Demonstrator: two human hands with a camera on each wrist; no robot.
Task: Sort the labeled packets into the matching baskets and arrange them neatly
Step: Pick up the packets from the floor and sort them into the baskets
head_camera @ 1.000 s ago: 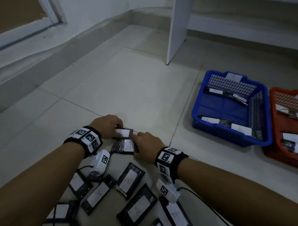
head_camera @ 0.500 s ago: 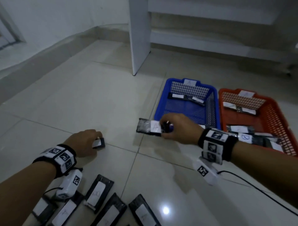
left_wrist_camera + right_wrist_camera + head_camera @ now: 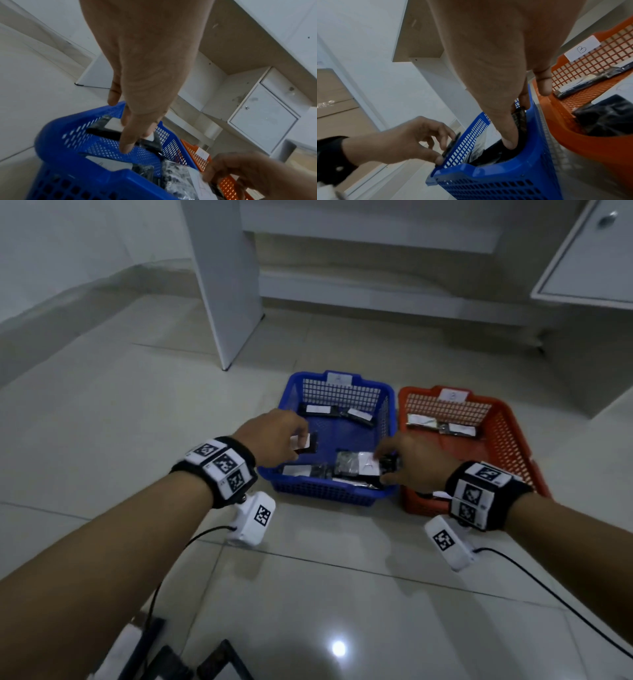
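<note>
Here, centre frame:
Left hand (image 3: 274,436): fingers pinch small packet (image 3: 306,443) over blue basket (image 3: 329,494).
Right hand (image 3: 416,465): fingers pinch A-labelled packet (image 3: 359,465) inside it.

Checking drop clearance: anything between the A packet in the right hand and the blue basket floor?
Partly. The right hand holds the A packet low inside the blue basket, directly over packets already lying along the near wall. The bare floor mid-basket is free. The left hand holds a second packet at the left rim.
</note>
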